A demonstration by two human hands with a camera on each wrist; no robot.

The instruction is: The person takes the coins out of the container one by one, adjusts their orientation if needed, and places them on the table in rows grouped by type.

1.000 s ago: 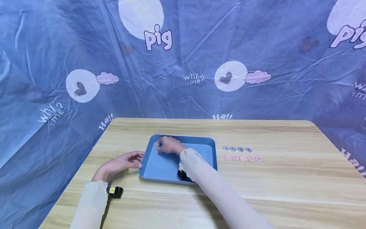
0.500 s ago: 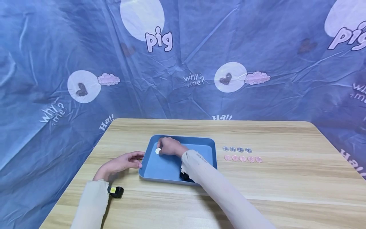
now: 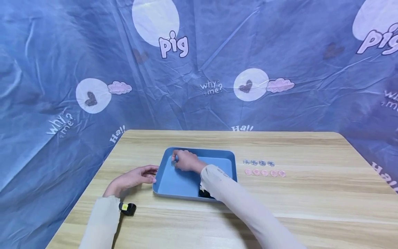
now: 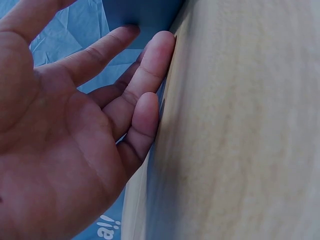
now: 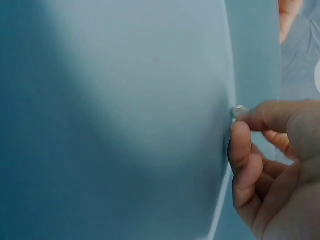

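My right hand [image 3: 188,161] is inside the blue tray [image 3: 177,185], near its far left corner. Thumb and fingers pinch a small silvery coin [image 5: 240,111] by its edge, close to the tray floor; part of it is covered by the fingertips. In the head view the same coin [image 3: 173,163] looks grey against the blue. My left hand [image 3: 133,180] rests at the outside of the tray's left wall, fingers loosely bent and thumb near the rim. In the left wrist view its palm [image 4: 65,145] shows with nothing in it, and a fingertip meets the tray wall [image 4: 145,15].
Right of the tray, a row of silvery coins [image 3: 262,163] lies on the wooden table [image 3: 295,214]. A row of pinkish coins [image 3: 264,173] lies nearer the person. A black wrist camera [image 3: 128,209] sits at the left wrist. Blue printed cloth [image 3: 192,103] hangs behind the table.
The coin between my right fingers has turned, its face bright half a second ago and greyer now. My right hand has shifted slightly towards the person. The left hand stays at the tray wall.
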